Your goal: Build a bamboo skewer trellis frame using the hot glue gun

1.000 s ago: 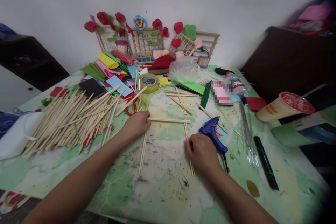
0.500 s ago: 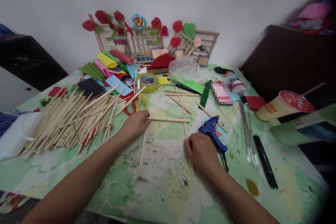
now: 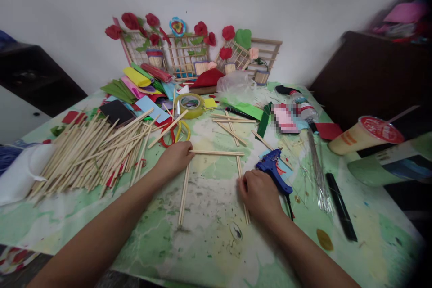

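Observation:
Three pairs of wooden sticks form a three-sided frame on the tablecloth, its near side without a stick. My left hand (image 3: pixel 178 155) pinches the left end of the top sticks (image 3: pixel 218 153), where they meet the left sticks (image 3: pixel 184 195). On the other side my right hand (image 3: pixel 254 189) is closed round the middle of the right sticks (image 3: pixel 245 209); its fingertips are partly hidden. Just right of that hand lies a blue glue gun (image 3: pixel 274 172). Behind the frame are several crossed sticks (image 3: pixel 232 131).
A big pile of sticks (image 3: pixel 84 155) lies left, with scissors (image 3: pixel 175 134) and a tape roll (image 3: pixel 189 104) behind. Wires (image 3: pixel 319 175), a black rod (image 3: pixel 340 207) and a drink cup (image 3: pixel 366 135) stand or lie right. Stick trellises with paper flowers (image 3: pixel 189 56) lean on the wall.
The lower end of the left sticks has shifted very slightly. Both hands keep their places and their hold.

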A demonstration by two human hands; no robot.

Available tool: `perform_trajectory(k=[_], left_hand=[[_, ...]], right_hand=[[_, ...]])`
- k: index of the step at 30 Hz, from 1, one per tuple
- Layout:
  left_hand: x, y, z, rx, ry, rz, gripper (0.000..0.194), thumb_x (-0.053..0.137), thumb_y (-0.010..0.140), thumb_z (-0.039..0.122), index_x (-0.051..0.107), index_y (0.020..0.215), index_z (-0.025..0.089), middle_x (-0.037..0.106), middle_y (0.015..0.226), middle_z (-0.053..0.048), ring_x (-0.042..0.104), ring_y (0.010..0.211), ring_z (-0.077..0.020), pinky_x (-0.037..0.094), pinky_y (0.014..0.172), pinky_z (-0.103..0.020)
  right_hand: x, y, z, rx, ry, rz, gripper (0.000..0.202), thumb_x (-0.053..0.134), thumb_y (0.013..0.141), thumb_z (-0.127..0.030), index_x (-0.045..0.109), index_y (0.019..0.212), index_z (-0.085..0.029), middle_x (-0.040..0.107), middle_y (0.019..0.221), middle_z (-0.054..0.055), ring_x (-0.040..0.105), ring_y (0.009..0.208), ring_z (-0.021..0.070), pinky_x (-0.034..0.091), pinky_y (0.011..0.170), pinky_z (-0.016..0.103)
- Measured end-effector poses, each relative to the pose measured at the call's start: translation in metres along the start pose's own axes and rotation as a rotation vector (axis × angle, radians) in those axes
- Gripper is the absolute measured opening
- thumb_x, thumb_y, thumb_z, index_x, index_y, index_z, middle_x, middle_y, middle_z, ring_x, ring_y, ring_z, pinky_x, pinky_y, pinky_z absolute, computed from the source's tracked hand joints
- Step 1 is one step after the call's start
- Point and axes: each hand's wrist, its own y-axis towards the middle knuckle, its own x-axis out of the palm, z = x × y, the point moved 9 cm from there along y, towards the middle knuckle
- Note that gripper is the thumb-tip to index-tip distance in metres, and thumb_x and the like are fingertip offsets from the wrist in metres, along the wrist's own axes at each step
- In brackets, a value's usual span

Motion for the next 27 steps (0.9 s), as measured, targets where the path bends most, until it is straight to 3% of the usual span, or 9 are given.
perform_trajectory(k=[27], left_hand=[[-0.0026,-0.0007,0.0006,0.007,-0.024,0.023,0.017,0.049,0.080,0.031,0.059,0.082,0.017,0.063,0.081,-0.007,0.056,0.074,-0.0197,0.033,0.058,-0.028]], right_hand=[[-0.0019,0.0015,0.0049,0.034,-0.052,0.047,0.025,0.048,0.084,-0.025,0.060,0.064,-0.016,0.061,0.065,0.007,0.055,0.064,0.0183,0.028,0.060,0.031]])
